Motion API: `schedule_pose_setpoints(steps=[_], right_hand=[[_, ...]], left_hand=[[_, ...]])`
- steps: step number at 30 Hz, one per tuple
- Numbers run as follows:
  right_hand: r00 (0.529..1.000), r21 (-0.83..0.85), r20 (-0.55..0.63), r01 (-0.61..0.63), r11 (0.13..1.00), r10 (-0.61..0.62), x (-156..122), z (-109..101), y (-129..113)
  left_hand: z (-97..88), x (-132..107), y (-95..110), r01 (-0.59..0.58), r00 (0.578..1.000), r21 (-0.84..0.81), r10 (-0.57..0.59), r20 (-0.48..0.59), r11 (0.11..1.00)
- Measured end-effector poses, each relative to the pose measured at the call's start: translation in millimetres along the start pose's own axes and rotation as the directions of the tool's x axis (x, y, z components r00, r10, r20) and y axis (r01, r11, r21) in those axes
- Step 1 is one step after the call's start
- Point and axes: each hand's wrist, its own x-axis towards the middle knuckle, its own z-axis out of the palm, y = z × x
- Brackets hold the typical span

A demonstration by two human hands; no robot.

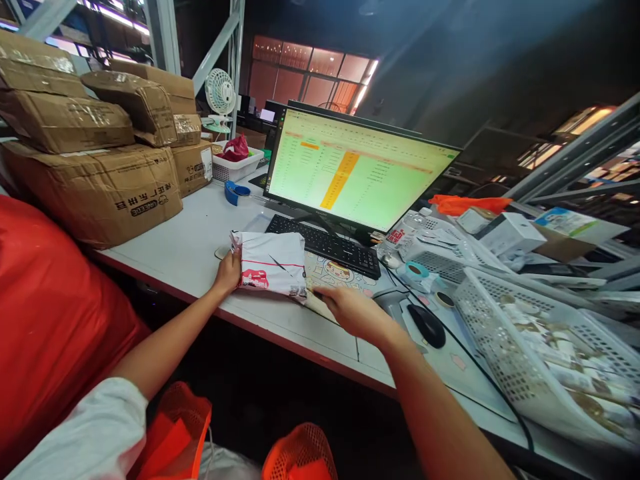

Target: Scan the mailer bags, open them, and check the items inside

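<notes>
A white plastic mailing bag (pixel 273 260) with red print and a thin red line lies at the desk's front edge, before the keyboard. My left hand (pixel 230 270) is closed on the bag's left edge, where the plastic bunches up. By the bag's lower right corner, my right hand (pixel 347 308) has its fingers pressed together. Something small and dark shows at its fingertips, but I cannot make it out. Whether those fingertips touch the bag is unclear.
Behind the bag stand a black keyboard (pixel 345 252) and a lit monitor (pixel 350 167). A black mouse (pixel 427 325) and a white basket of rolled labels (pixel 493 340) are on the right. Cardboard boxes (pixel 100 193) and a blue tape dispenser (pixel 234 193) occupy the left.
</notes>
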Motion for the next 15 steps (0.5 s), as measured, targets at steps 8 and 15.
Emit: schedule_pose_setpoints(steps=[8, 15], right_hand=[[0.899, -0.088, -0.272, -0.378, 0.922, 0.343, -43, 96, 86], [0.779, 0.232, -0.621, 0.084, 0.969, 0.082, 13, 65, 67]], left_hand=[[-14.9, -17, 31, 0.002, 0.97, 0.234, -0.059, 0.237, 0.972], [-20.9, -32, 87, -0.741, 0.613, 0.071, 0.63, 0.477, 0.668]])
